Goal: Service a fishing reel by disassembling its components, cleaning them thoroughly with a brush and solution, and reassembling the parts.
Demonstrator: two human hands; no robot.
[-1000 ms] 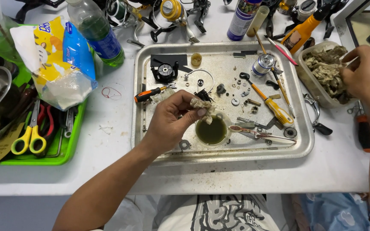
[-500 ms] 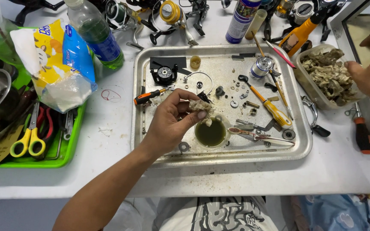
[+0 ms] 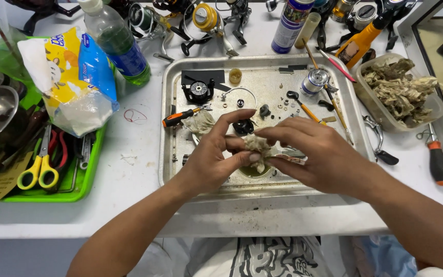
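Crumpled off-white rag wad (image 3: 259, 149), dirty and greasy-looking, now sits between both hands over the near middle of the dented metal tray (image 3: 166, 102). Change from a second ago: the right hand (image 3: 316, 154) was then far right at the clear plastic tub of used rags (image 3: 401, 92); it has since come across to meet the left hand (image 3: 214, 154), which already pinched the wad above the small round dish of dark green oily liquid (image 3: 255, 172). Reading: the work has gone from one-handed handling to two-handed handling of the same wad.

Fingers: left thumb and fingers closed on the wad's left side; right fingers closed on its right side. Whether a small part is wrapped inside the wad cannot be told, as it is hidden.

Look of the wad: grey-beige, frayed, bunched into folds, stained darker at the lower edge. It hangs just above the dish; contact between them is not discernible.

Around it on the tray: an orange-handled small screwdriver (image 3: 180, 117) to the left, a second crumpled rag (image 3: 199, 123) beside that, a black reel body part (image 3: 198, 91) farther back, a silver spool (image 3: 315, 81) at far right. On the white surface (image 3: 134, 164) left of the tray: green plastic tray (image 3: 85, 179) with yellow-handled scissors (image 3: 39, 172).
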